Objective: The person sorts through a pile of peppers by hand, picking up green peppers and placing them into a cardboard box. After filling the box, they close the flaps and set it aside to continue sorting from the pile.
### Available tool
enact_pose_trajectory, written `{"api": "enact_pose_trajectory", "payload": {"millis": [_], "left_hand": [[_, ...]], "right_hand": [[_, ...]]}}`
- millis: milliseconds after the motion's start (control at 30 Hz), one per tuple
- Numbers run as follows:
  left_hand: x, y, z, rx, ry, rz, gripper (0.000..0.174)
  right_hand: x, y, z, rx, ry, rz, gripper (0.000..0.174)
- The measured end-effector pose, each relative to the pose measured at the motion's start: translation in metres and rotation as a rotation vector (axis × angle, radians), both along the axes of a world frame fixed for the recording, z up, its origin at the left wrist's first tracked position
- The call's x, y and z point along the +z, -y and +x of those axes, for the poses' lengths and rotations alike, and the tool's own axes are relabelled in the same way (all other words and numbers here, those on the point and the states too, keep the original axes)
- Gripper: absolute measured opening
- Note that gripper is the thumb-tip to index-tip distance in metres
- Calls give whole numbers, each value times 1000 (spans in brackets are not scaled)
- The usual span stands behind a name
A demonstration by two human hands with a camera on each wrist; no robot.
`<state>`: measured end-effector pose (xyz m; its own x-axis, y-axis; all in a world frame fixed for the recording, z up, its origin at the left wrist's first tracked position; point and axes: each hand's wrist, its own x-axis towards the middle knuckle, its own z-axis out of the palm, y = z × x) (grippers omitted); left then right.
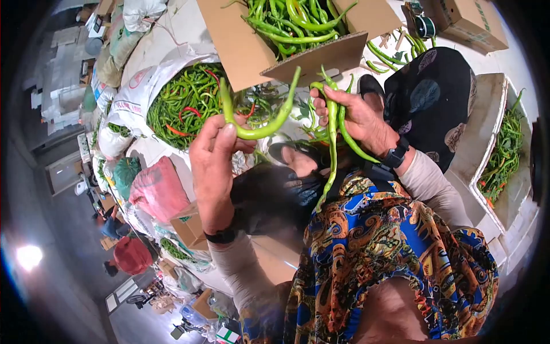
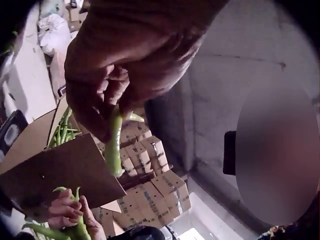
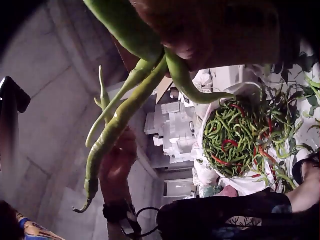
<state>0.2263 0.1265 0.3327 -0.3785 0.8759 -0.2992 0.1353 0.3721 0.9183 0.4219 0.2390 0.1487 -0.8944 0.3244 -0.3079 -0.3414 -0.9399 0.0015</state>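
Note:
My left hand (image 1: 215,155) pinches a curved green chili pepper (image 1: 260,133) between thumb and fingers; both its ends point up in the head view. In my right hand (image 1: 364,120) I grip several long green chili peppers (image 1: 332,137), which hang down past the palm. The right wrist view shows this bunch (image 3: 127,102) close up, with my left hand (image 3: 117,155) behind it. Just beyond both hands stands an open cardboard box (image 1: 318,60) heaped with green peppers (image 1: 292,23). Left of it, a white sack (image 1: 129,103) lies open, full of green peppers and a few red ones.
A white foam crate (image 1: 475,178) with peppers and leaves stands at the right. Loose peppers (image 1: 378,57) lie on the floor beyond the knee. A pink sack (image 1: 157,186) is at the left; stacked cartons (image 2: 145,155) show in the left wrist view.

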Motion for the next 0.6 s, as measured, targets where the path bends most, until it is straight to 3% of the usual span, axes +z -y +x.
{"api": "enact_pose_trajectory", "payload": {"millis": [133,233,333,400,467,533,600], "left_hand": [[19,-35,-7,50,137,188,27],[25,-76,0,21,100,206,30],[17,-88,14,63,-102,131,30],[12,-78,16,-60,-408,-45,28],[-14,-56,24,-227,-378,-50,16],[-42,-38,35,-644,-493,131,18],[-68,-26,48,-729,-629,163,20]], "right_hand": [[3,2,0,-11,28,82,27],[2,-1,-2,-33,19,89,26],[-7,-3,-3,-61,-58,26,25],[-7,-3,-1,-90,-21,64,27],[-14,-2,-1,-97,6,65,27],[-15,1,-3,-89,26,73,28],[-12,2,-3,-88,59,82,28]]}}
